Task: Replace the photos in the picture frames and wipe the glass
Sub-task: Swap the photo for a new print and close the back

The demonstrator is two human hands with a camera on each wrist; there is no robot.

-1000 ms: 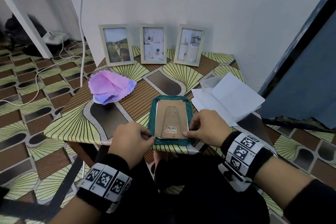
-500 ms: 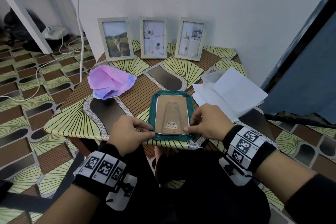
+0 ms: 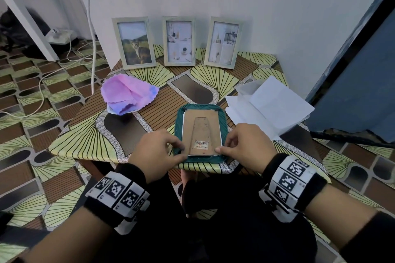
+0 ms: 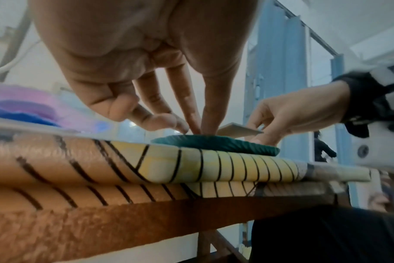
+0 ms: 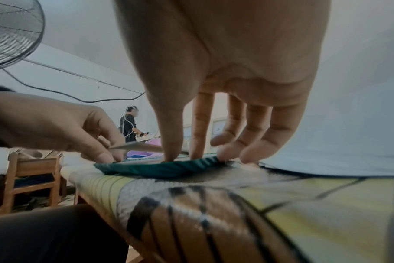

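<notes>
Green picture frame (image 3: 201, 157), face-down between both hands, looks light but glass-fragile; left hand (image 3: 157, 151) and right hand (image 3: 245, 145) pinch its cardboard backing (image 3: 202, 132) edges.

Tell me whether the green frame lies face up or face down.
Face down: the green frame shows its cardboard backing and barcode sticker upward.

The green frame (image 3: 200, 133) lies face down near the tabletop's (image 3: 89, 139) front edge, so its glass and any photo in it are hidden, and the barcode label (image 3: 201, 144) on the cardboard backing (image 3: 201, 126) is too small to read. The left hand (image 3: 159, 151) covers the frame's near left corner and the right hand (image 3: 245, 147) its near right corner. In both wrist views the palms are cut off by the top edge, and the tabletop's front edge is blurred.
</notes>
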